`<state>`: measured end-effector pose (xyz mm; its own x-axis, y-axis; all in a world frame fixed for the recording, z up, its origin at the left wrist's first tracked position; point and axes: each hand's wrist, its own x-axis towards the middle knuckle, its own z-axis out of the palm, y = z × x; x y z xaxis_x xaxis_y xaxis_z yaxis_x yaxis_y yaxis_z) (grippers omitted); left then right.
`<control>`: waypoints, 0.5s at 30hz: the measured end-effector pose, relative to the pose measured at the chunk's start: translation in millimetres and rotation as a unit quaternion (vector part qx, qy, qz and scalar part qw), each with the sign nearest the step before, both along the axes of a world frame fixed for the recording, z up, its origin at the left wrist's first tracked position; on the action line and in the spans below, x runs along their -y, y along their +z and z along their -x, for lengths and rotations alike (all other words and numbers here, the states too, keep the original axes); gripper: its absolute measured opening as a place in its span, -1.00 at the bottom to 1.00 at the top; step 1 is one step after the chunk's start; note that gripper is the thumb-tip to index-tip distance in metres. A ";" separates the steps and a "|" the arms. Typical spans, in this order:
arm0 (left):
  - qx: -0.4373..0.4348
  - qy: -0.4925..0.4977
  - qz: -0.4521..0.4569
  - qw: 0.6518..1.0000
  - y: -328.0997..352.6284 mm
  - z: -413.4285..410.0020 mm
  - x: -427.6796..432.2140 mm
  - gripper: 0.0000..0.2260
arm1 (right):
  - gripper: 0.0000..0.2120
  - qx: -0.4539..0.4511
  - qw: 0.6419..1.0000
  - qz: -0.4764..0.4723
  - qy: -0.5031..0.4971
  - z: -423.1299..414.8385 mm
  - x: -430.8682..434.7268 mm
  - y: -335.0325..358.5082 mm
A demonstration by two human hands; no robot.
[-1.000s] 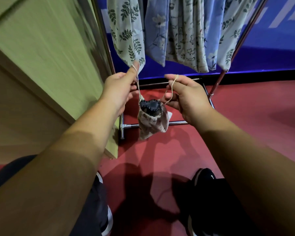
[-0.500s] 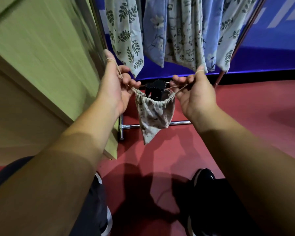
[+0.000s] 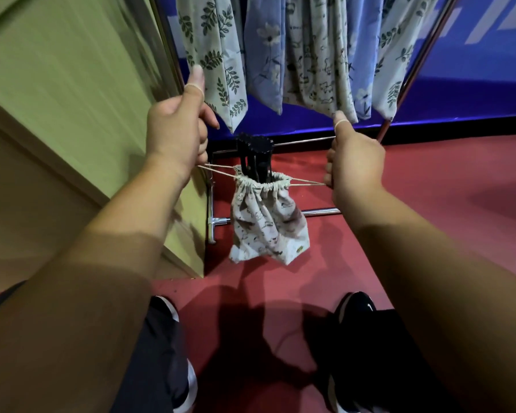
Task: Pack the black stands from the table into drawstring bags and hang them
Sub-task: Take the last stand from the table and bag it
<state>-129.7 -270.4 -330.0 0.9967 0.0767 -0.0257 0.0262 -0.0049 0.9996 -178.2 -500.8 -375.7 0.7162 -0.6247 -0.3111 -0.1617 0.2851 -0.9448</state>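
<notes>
Beige cords [image 3: 218, 169] are running taut sideways, the left grip [image 3: 176, 129] and right grip [image 3: 355, 162] each clenching one, with the bag [image 3: 265, 225] hanging between them. The black stand [image 3: 255, 153] is poking out the top (mouth not closed), so uneven pulling is risking tipping it onto the floor [image 3: 429, 204].

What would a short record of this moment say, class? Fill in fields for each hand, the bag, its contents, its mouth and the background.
Left hand: grips the left cord, which loops round a raised finger
Right hand: grips the right cord, also looped round a raised finger
Bag: printed drawstring bag, hanging in the air between the hands on taut cords
Contents: black stand, its top sticking out above the mouth
Mouth: gathered round the stand, not fully closed
Background: hanging bags on a metal rack, red floor
</notes>
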 end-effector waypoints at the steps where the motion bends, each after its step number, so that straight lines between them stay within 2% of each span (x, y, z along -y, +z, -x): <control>1: 0.007 -0.004 0.002 1.000 2.8 -0.2 -1.9 -0.45 | -0.45 -0.007 0.999 0.042 0.003 -0.3 0.6 1.4; 3: 0.008 0.003 0.014 1.000 7.2 -0.8 -5.4 -0.45 | -0.47 -0.015 0.995 0.094 -0.001 -2.6 3.0 2.8; 6: -0.013 -0.011 0.020 1.000 7.2 -2.1 -7.9 -0.45 | -0.50 -0.022 0.992 0.122 0.004 -3.1 5.1 5.6; 9: -0.021 -0.080 -0.008 0.997 0.8 -3.7 -6.3 -0.42 | -0.48 0.009 0.994 0.099 0.048 -1.1 3.4 8.2; 15: -0.046 -0.184 -0.008 0.982 -7.1 1.3 6.6 -0.34 | -0.41 0.055 0.986 0.069 0.144 1.1 -11.4 18.3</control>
<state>-131.1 -277.0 -337.1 0.9503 -0.2879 -0.1185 0.1094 -0.0473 0.9929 -179.3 -489.4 -357.4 0.8950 -0.4208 -0.1480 -0.1112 0.1108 -0.9876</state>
